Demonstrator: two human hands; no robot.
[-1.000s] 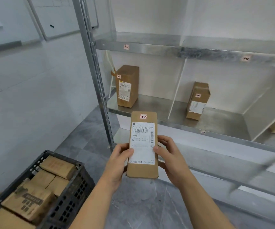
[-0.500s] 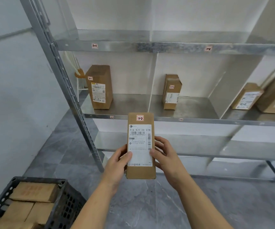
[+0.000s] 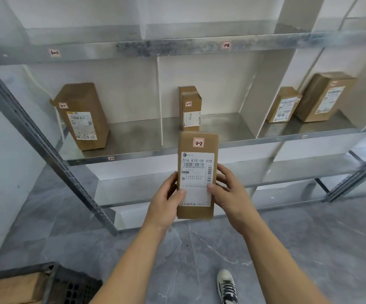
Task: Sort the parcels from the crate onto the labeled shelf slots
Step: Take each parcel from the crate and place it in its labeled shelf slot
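Head view: left hand [image 3: 166, 202] and right hand [image 3: 232, 194] grip the parcel [image 3: 197, 174] upright; thumbs on label.

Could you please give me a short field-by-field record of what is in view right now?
held parcel: brown box, upright, in front of the shelf, tagged 2-2
left hand: grips the box's left edge
right hand: grips the box's right edge
left slot parcel: standing, tag appears to read 2-1
middle slot parcel: standing, tagged 2-2
right slot parcels: two, side by side, tags unreadable
crate: bottom left, partly in view, brown parcel inside
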